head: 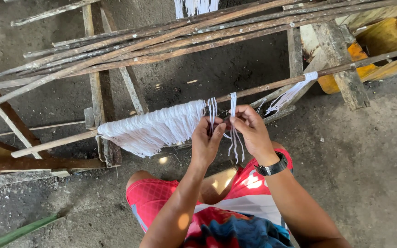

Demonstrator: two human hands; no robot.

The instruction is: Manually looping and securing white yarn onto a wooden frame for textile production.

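— Head view: what's hidden?
— Left hand [206,140] and right hand [252,131] pinch white strands [233,120] hanging on the stick [272,86]; fingertips overlap, knot unclear

A rough, open-air craft workshop for stringing white yarn on wooden poles.

The ground is a bare, grey, stained concrete floor [373,151] with dappled sunlight on it. Across the top of the frame lies a bundle of weathered sticks [161,39] on a crude timber frame [99,82]. Through the centre runs a single wooden pole [56,143] hung with a thick fringe of white yarn [155,127], with a smaller tuft of yarn [292,92] right of centre. At upper right sit worn yellow and orange containers [382,39] beside a rough plank leg [341,64].
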